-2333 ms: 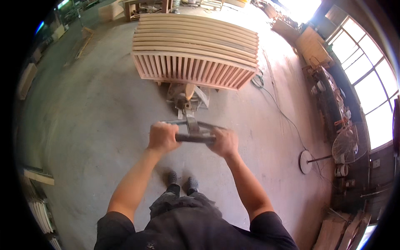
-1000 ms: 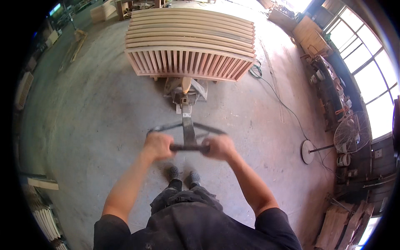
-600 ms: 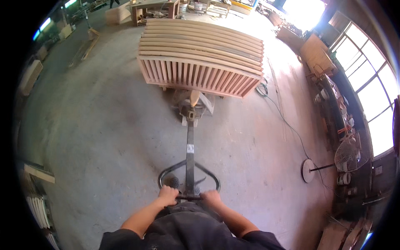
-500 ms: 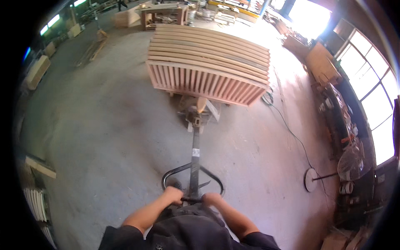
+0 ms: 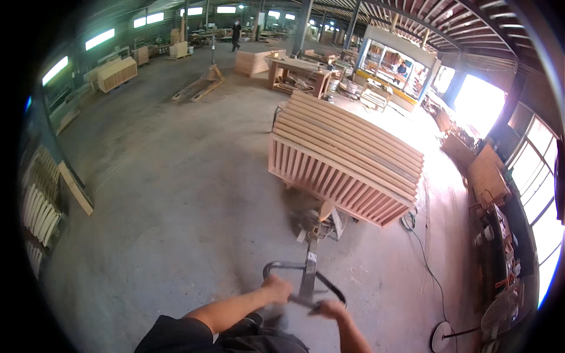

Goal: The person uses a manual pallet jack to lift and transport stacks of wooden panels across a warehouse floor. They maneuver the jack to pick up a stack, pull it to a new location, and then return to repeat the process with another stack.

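Observation:
Both my hands are wrapped round the black loop handle of a pallet jack (image 5: 310, 273). My left hand (image 5: 276, 289) closes on the handle's left side, and my right hand (image 5: 331, 309) on its near right end. From the handle a dark bar runs forward to the jack's base, under a stack of slatted wooden frames (image 5: 344, 167). The frames stand on edge, packed one behind another, with the slats of the nearest facing me. The forks beneath the load are hidden.
A pedestal fan (image 5: 499, 312) and a green cable (image 5: 432, 265) lie along the right. Another pallet jack (image 5: 200, 84) stands far left, near a wooden workbench (image 5: 300, 73). Curved wooden pieces (image 5: 41, 215) are stacked at the left edge. A person (image 5: 236, 36) is in the far background.
My view has lifted and turned left, so the far hall and roof show. The handle and load now sit further right in view, with the handle tilted. Both hands keep their hold.

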Tool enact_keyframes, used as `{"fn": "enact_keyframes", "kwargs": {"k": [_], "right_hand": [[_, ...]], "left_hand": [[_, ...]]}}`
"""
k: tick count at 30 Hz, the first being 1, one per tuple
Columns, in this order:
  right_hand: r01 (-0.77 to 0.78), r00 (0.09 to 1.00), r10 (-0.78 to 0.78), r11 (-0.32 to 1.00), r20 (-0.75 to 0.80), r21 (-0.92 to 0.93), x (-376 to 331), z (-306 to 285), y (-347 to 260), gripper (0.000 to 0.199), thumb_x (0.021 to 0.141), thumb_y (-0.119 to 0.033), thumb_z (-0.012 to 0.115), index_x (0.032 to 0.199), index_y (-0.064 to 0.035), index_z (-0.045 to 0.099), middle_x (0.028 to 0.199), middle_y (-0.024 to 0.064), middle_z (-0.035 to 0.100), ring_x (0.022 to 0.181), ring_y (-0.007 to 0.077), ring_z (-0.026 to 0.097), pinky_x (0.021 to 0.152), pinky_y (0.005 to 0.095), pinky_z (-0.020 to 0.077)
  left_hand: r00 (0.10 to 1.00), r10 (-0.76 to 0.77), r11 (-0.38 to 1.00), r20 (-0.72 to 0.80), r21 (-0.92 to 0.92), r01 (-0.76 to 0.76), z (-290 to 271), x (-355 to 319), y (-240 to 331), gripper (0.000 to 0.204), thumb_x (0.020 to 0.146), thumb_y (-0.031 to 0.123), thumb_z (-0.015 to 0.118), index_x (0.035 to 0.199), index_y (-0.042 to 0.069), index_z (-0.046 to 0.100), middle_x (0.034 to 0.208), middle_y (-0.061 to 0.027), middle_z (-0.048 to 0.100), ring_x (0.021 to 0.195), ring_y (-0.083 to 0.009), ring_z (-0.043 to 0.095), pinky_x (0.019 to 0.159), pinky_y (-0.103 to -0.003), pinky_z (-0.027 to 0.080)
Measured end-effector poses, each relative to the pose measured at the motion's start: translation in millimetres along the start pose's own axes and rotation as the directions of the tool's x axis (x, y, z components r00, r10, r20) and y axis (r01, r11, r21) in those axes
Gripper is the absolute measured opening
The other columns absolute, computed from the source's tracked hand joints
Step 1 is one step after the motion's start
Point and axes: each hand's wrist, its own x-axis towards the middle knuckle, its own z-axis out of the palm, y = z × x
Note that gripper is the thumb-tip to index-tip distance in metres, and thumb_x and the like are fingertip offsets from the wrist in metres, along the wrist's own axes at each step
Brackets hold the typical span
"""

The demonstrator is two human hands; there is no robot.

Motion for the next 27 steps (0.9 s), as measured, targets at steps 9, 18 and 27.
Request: {"fn": "enact_keyframes", "kwargs": {"k": [9,18,27], "right_hand": [[-0.120,0.989,0.110,0.988,0.103,0.097,65.2,100.4,6.5,0.052,0.076,-0.058,0.080,0.092,-0.0079,0.078,0.075,0.0087,0.072,0.064,0.0222,0.066,0.063,0.0373,0.0531],[-0.226,0.945,0.214,0.974,-0.248,-0.023,54.2,75.9,-64.2,0.058,0.071,-0.059,0.079,0.103,-0.0104,0.077,0.098,0.0155,0.076,0.096,0.0319,0.072,0.084,0.0418,0.0554],[-0.148,0.956,0.105,0.979,-0.274,-0.141,49.9,96.9,-66.7,0.061,0.076,-0.063,0.073,0.104,-0.0091,0.077,0.102,0.0174,0.075,0.099,0.0334,0.071,0.086,0.0441,0.0550]], "left_hand": [[0.967,0.025,1.000,0.252,-0.006,-0.025,52.9,-28.5,-10.0,0.031,0.079,0.026,0.071,0.107,0.014,0.076,0.100,-0.0086,0.076,0.098,-0.0298,0.073,0.080,-0.047,0.058],[0.999,-0.032,0.998,0.015,0.055,0.031,31.5,-56.4,-49.4,0.026,0.081,0.020,0.068,0.104,0.011,0.077,0.106,-0.0083,0.076,0.100,-0.0268,0.073,0.084,-0.043,0.057],[0.997,-0.059,0.992,0.043,0.118,0.053,43.4,-68.5,-42.7,0.029,0.077,0.020,0.070,0.104,0.012,0.078,0.106,-0.0095,0.076,0.101,-0.0265,0.073,0.085,-0.043,0.057]]}}
